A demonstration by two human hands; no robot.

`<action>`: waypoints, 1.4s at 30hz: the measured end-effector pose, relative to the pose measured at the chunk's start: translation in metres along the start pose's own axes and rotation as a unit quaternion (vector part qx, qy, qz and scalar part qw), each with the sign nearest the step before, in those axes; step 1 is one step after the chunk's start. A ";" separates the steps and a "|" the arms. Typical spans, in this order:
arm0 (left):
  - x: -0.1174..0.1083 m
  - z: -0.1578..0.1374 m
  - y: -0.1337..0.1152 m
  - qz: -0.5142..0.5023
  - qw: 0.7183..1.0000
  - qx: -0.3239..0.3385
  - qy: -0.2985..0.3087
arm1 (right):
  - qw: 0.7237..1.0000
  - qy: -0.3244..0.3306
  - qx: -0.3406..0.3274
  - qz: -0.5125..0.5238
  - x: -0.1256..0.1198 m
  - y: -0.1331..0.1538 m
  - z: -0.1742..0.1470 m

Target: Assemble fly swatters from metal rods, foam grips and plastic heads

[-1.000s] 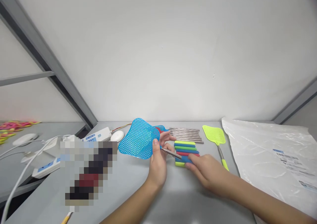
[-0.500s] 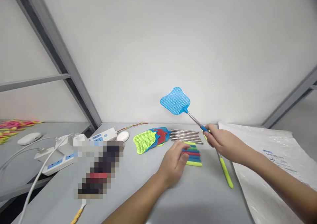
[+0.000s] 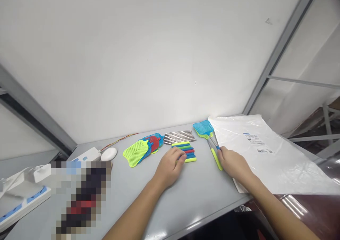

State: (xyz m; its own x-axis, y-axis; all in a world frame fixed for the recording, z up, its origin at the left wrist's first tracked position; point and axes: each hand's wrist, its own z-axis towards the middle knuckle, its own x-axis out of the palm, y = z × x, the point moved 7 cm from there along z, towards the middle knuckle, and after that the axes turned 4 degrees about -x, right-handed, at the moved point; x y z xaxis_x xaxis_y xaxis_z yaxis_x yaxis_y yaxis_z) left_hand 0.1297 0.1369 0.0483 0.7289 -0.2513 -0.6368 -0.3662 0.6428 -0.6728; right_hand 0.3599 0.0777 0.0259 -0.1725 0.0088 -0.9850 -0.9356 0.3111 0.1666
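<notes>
My right hand (image 3: 230, 162) is closed around the blue handle of a fly swatter with a blue mesh head (image 3: 204, 127). That head lies over the head of a yellow-green fly swatter, whose handle (image 3: 217, 159) rests beside my fingers. My left hand (image 3: 170, 165) sits with curled fingers at the left ends of several coloured handle grips (image 3: 189, 151); whether it holds one is hidden. Thin metal rods (image 3: 179, 137) lie behind the grips. To their left, yellow-green, blue and red loose swatter heads (image 3: 136, 153) overlap in a fan.
A white plastic bag (image 3: 255, 162) with a printed label covers the table's right side. Power strips (image 3: 26, 199) with plugs, a round white object (image 3: 108, 154) and a pixelated item (image 3: 82, 201) are at left. A wall stands behind; the front edge (image 3: 202, 222) shows below.
My right hand has lowered the blue fly swatter from the air onto the yellow-green one. My left hand stays by the grips, its fingers more closed. The view has turned right.
</notes>
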 end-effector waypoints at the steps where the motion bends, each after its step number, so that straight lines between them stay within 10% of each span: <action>1: 0.000 0.000 0.000 0.008 1.000 0.003 -0.002 | 1.000 -0.001 0.001 0.001 0.002 0.003 0.000; 42: 0.015 -0.002 0.024 0.234 0.972 -0.010 0.022 | 0.999 -0.018 0.048 -0.006 0.020 0.025 0.029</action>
State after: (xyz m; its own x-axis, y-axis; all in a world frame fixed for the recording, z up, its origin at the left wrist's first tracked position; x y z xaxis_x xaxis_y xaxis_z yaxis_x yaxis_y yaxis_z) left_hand 0.1301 0.1471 0.0215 0.4545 0.0349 -0.8901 -0.6640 0.6793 -0.3125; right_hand 0.3420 0.1127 0.0090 -0.1492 0.0384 -0.9881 -0.9033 0.4011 0.1520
